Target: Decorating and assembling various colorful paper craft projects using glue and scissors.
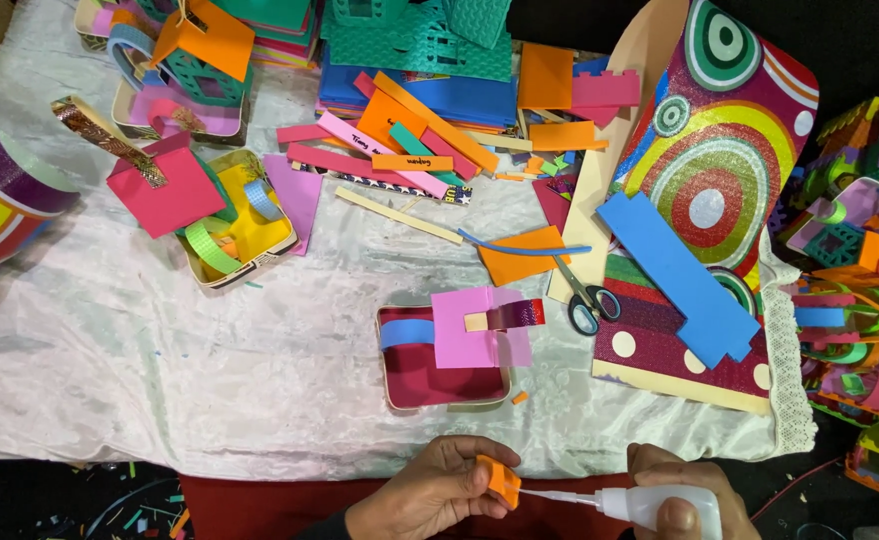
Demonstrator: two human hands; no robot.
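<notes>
Left hand (430, 495) at the bottom edge, fingers pinched on a small orange foam piece (505, 481). Nozzle of a white glue bottle (660, 503) touching that piece. Right hand (690, 495) wrapped around the bottle, just beyond the table's (160, 370) near edge.

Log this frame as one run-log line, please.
left hand: pinches small orange foam piece | right hand: grips white glue bottle, nozzle at the piece | nearby: red box, scissors
</notes>
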